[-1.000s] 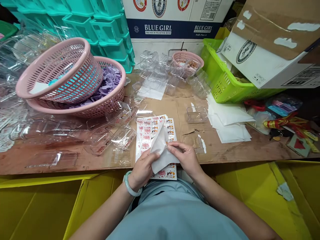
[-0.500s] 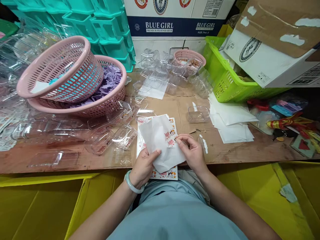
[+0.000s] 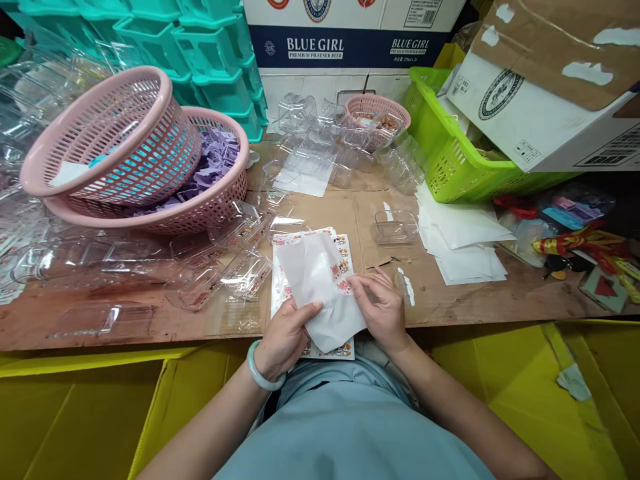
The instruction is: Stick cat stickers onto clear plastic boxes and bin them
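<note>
A mostly white sticker sheet [image 3: 317, 273] with a few small red prints near its right side is held tilted over the table's front edge. My left hand [image 3: 287, 333] grips its lower left, thumb lying on top and the fingers hidden underneath. At the sheet's right edge, beside the red prints, my right hand [image 3: 380, 307] is closed with thumb and index fingertip pinched together; any small piece between them is too small to make out. Under the sheet lie white sheets printed with cartoon cats [image 3: 345, 250], partly covered.
Clear plastic boxes [image 3: 245, 273] lie to the left, one clear box [image 3: 395, 228] to the right. Pink baskets [image 3: 240, 150] with purple pieces stand at left, teal bins [image 3: 210, 47] behind. White papers [image 3: 460, 233] and a green basket [image 3: 450, 160] are at right.
My right hand has moved slightly left and down at the sheet's edge. The small cat picture beside its fingertips no longer shows. My left hand keeps its grip; the view has shifted slightly.
</note>
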{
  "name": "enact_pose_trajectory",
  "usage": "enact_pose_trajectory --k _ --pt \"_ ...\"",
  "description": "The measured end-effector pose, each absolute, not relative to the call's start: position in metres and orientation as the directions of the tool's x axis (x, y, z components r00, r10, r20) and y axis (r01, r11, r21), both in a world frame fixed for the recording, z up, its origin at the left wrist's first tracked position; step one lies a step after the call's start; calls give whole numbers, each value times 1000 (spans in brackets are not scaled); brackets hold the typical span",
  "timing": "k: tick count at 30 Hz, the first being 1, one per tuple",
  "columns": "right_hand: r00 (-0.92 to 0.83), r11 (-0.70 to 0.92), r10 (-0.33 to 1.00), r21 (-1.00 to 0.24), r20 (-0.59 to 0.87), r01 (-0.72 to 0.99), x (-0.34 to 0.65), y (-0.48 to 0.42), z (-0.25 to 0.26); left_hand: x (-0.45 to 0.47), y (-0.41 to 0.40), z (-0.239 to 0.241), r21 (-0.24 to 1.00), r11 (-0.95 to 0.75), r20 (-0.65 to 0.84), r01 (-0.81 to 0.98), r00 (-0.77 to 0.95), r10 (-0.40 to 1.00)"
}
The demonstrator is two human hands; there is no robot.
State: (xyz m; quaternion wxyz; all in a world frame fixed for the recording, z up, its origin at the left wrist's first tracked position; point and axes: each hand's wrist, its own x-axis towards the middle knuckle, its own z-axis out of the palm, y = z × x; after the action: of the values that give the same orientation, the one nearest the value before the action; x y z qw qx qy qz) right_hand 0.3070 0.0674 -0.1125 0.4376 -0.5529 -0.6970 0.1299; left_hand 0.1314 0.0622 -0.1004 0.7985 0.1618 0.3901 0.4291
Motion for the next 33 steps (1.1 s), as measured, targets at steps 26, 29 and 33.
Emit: enact_pose_trajectory --k 26,29,33 --pt "-151 398 914 -758 377 516 306 67 -108 132 66 -107 619 547 -471 -563 292 833" --pt "-93 399 904 -742 418 539 302 61 -110 131 66 -106 608 560 -479 -562 303 824" --pt "-15 329 929 -807 369 490 300 59 -113 131 66 -106 624 550 -457 -555 311 833"
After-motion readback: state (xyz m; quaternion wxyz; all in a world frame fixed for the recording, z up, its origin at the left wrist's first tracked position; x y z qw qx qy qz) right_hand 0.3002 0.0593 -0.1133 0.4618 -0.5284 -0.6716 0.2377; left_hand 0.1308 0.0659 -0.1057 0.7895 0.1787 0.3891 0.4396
